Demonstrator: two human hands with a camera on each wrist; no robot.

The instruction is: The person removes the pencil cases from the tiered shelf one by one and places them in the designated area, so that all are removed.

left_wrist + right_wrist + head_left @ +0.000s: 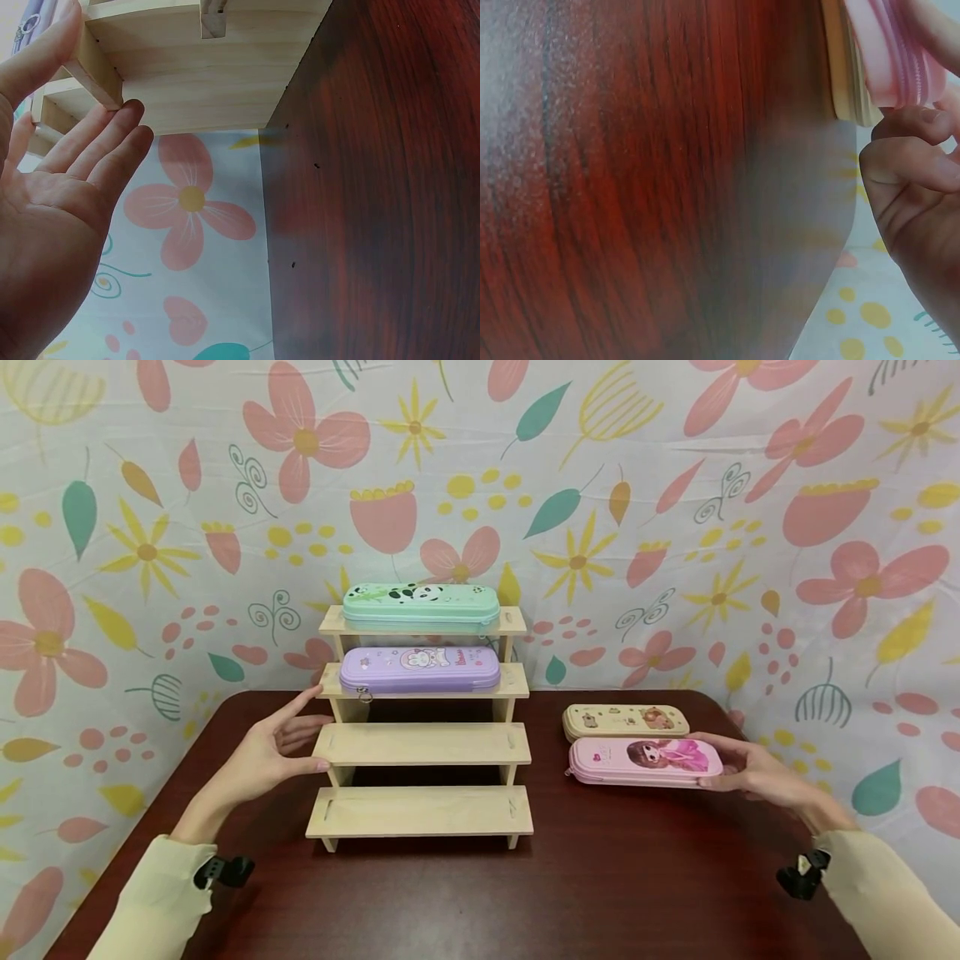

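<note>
A pink pencil case (643,762) with a girl printed on its lid is held at its right end by my right hand (757,772), thumb at the front and fingers behind. In the right wrist view, its zipped side (907,60) shows above my curled fingers. Just behind it lies a cream pencil case (626,722) with bear pictures. My left hand (273,752) touches the left side of a stepped wooden rack (420,811), its fingers extended. The left wrist view shows those fingertips (133,112) against a board's end.
A mint pencil case (420,607) with a panda rests on the rack's top step. On the step below sits a purple pencil case (420,670). The two lower steps are bare wood. The rack stands on a dark red table (480,902), before a flowered cloth (480,468).
</note>
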